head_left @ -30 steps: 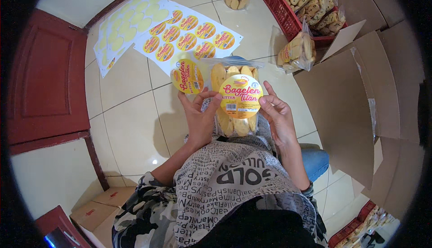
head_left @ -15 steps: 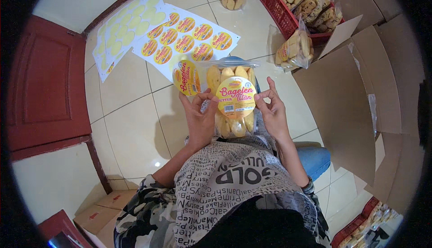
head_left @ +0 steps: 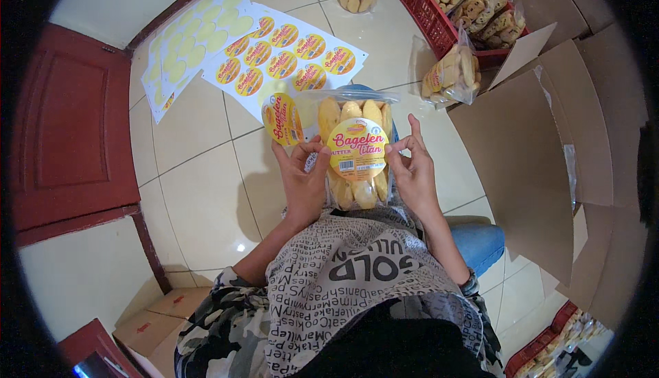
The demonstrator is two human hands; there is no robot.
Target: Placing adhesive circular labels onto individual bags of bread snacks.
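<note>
Round label [head_left: 357,149] has shifted left, better aligned over bag [head_left: 364,194]. Left hand [head_left: 303,179], right hand [head_left: 414,175] pinch its edges; contact unclear.

Both forearms enter from the lower edge and converge toward the middle. Left forearm [head_left: 266,249] angles up and rightward; left hand [head_left: 302,175] is raised, thumb and index finger drawn together, remaining fingers partly curled. Right forearm [head_left: 443,241] leans up and leftward; right hand [head_left: 414,172] pinches thumb to index fingertip, another finger extended upward. The hands stand apart, roughly level.
</note>
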